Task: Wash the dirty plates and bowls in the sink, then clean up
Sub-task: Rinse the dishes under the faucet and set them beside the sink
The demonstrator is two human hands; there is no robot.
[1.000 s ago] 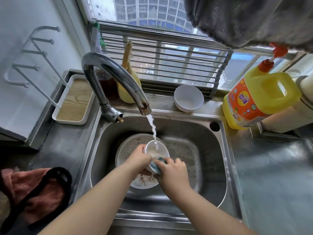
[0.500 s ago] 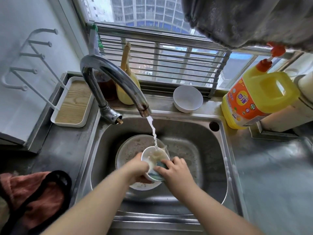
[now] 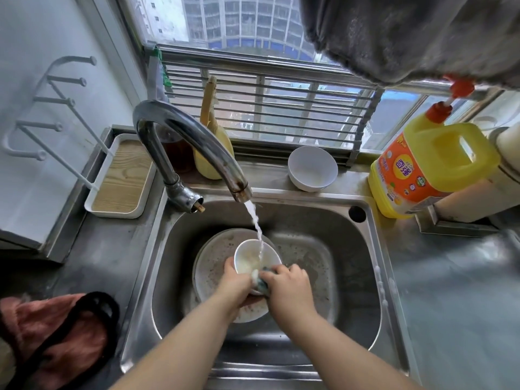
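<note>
A: Steel sink (image 3: 374,277) under a barred window; faucet (image 3: 191,142) running.

B: Hands?

A: Left hand (image 3: 235,282) grips a small white bowl (image 3: 253,257) by its near-left rim, above a dirty plate (image 3: 213,266) in the basin; stream lands inside it. Right hand (image 3: 289,285) is curled round a sponge (image 3: 260,280), pressed to the bowl's near rim.

B: Elsewhere?

A: Second white bowl (image 3: 312,168) on the far ledge; yellow detergent jug (image 3: 430,167) far right.

Daylight came through a window (image 3: 253,21) behind horizontal metal bars (image 3: 267,108), with tower blocks beyond the glass. Left of the window stood a pale wall (image 3: 42,32) carrying a white hook rack (image 3: 47,108). Below the window ran a grey steel worktop (image 3: 450,291). A grey cloth (image 3: 408,32) hung across the window's upper right.
</note>
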